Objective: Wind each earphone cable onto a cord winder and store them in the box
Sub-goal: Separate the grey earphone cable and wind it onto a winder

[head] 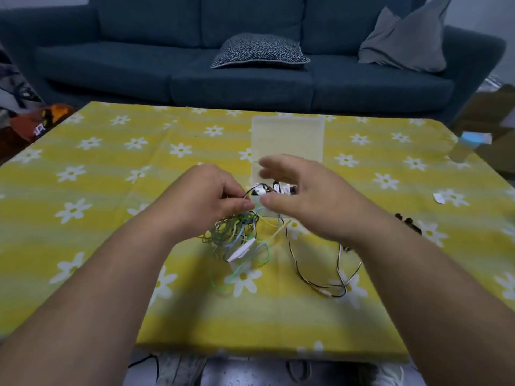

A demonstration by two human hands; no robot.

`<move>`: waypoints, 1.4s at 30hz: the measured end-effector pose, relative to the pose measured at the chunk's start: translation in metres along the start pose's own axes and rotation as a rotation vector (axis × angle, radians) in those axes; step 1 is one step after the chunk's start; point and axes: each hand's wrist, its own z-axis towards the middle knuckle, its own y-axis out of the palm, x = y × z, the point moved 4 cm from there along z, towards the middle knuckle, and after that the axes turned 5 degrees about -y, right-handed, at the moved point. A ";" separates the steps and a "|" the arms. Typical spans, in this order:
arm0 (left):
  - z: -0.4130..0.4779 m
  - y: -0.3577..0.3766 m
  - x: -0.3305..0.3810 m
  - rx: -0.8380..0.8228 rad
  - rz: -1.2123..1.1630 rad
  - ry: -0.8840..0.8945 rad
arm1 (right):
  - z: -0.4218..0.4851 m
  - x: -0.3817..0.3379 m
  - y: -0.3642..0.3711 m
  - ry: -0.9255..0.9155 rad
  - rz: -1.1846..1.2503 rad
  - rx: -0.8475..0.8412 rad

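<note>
Pinching a strand atop the tangled earphone cables (237,235), our left grip (207,195) holds it near the middle of the surface (111,190). The cables are light, limp and snag easily, so we would take one by its plug end. The white cord winder (242,250) in the heap slants up to the right. Our right grip (303,199), blurred, seems released before the box (288,140).

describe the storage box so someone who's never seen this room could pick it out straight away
Find the table with the yellow daisy cloth in front of the dark blue sofa and look at its middle. The box sits there, frosted clear plastic, its lid standing upright on the sofa side. Unlike the loose cable tangle in front of it, it is a rigid pale rectangle with white pieces inside.
</note>
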 end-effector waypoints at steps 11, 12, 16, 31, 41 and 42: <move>-0.008 -0.011 -0.017 -0.046 -0.197 -0.193 | 0.007 0.015 -0.007 0.203 0.116 0.262; -0.009 -0.014 -0.019 -0.016 -0.218 -0.218 | 0.007 0.017 -0.008 0.220 0.143 0.301; -0.013 -0.027 -0.036 0.109 -0.151 -0.411 | 0.006 0.021 -0.025 0.252 0.273 0.471; -0.010 0.009 -0.001 -0.164 -0.307 -0.149 | 0.002 -0.004 -0.002 0.022 0.340 0.044; -0.006 -0.009 -0.023 0.106 -0.353 -0.259 | -0.006 0.023 -0.027 0.144 -0.137 -0.010; -0.005 -0.014 -0.026 0.181 -0.367 -0.281 | -0.007 0.025 -0.029 0.168 -0.163 -0.024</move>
